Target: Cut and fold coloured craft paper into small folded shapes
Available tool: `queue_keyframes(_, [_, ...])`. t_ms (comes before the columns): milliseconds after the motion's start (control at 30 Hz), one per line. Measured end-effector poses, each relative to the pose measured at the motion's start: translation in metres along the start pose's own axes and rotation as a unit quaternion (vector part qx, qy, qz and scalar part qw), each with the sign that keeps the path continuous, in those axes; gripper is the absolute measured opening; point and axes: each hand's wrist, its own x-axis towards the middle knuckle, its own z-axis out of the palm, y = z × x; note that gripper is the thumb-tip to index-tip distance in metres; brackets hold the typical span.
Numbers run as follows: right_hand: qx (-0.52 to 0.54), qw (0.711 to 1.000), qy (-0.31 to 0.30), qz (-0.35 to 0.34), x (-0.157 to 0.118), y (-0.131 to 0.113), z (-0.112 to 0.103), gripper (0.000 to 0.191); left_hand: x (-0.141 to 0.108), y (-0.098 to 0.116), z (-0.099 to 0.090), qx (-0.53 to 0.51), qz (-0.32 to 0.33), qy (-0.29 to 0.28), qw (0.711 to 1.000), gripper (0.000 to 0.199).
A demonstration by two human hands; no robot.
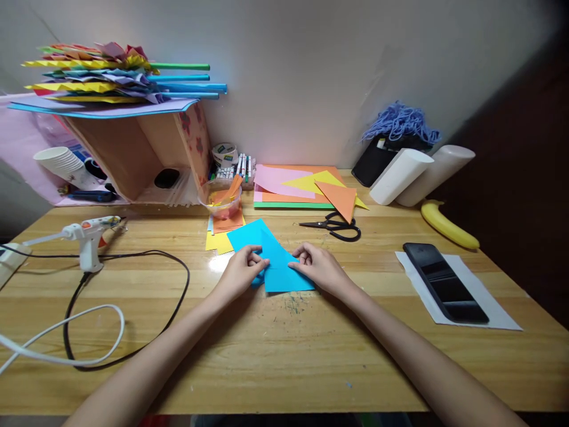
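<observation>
Where tabletop (pixel 284 367) lies open, left hand (pixel 245 268) and right hand (pixel 317 268) pinch blue paper (pixel 281 277) edges.

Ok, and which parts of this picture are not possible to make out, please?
All in the head view:
- Whatever lies under the bright blue paper sheet: covered by it and by the left hand and right hand.
- Far end of the white plastic power strip: cut off by the left edge.
- Lettering on the slim white marker pens: too small.

White power strip (pixel 10 261) partly beyond left edge
</observation>
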Motion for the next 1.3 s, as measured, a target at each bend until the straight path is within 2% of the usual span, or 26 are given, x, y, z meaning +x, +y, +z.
queue_keyframes(167, [0.078,0.997,-0.021,0.01,0.001,0.001,-0.002,0.024,-0.003,0.001,0.001,0.095,0.059,0.008,0.994,0.02])
queue_keyframes(267, [0.146,0.988,-0.045,0.022,0.002,0.0,-0.005,0.027,-0.002,0.009,-0.003,0.104,0.073,-0.016,0.992,0.024])
queue_keyframes(400, [0.274,0.95,-0.14,0.055,0.0,-0.006,-0.004,0.031,-0.001,0.016,-0.008,0.083,0.067,-0.028,0.994,0.029])
queue_keyframes(533, [0.312,0.926,-0.206,0.063,-0.006,-0.009,0.005,0.03,-0.003,0.015,-0.006,0.127,0.07,-0.01,0.989,0.033])
queue_keyframes(600, [0.324,0.919,-0.218,0.054,-0.008,-0.01,0.009,0.029,-0.004,0.015,-0.005,0.159,0.08,-0.007,0.984,0.034])
queue_keyframes(833, [0.353,0.926,-0.132,0.023,-0.006,-0.011,0.008,0.028,-0.009,0.023,-0.005,0.194,0.123,-0.052,0.972,0.035])
queue_keyframes(933, [0.357,0.926,-0.119,0.042,-0.005,-0.013,0.007,0.032,-0.008,0.026,-0.007,0.16,0.125,-0.049,0.978,0.032])
queue_keyframes(1000, [0.38,0.918,-0.08,0.074,-0.003,-0.013,0.008,0.033,-0.007,0.027,-0.007,0.09,0.095,-0.005,0.991,0.032])
queue_keyframes(1100, [0.431,0.897,0.022,0.097,-0.001,-0.011,0.008,0.032,-0.005,0.029,-0.005,-0.058,0.004,0.03,0.998,0.04])
queue_keyframes(1200, [0.465,0.875,0.08,0.105,-0.001,-0.011,0.009,0.033,-0.008,0.031,0.0,-0.125,-0.058,-0.005,0.99,0.043])
queue_keyframes(1300, [0.456,0.882,0.069,0.101,-0.004,-0.016,0.012,0.034,-0.014,0.031,0.006,-0.108,-0.062,-0.066,0.99,0.039])
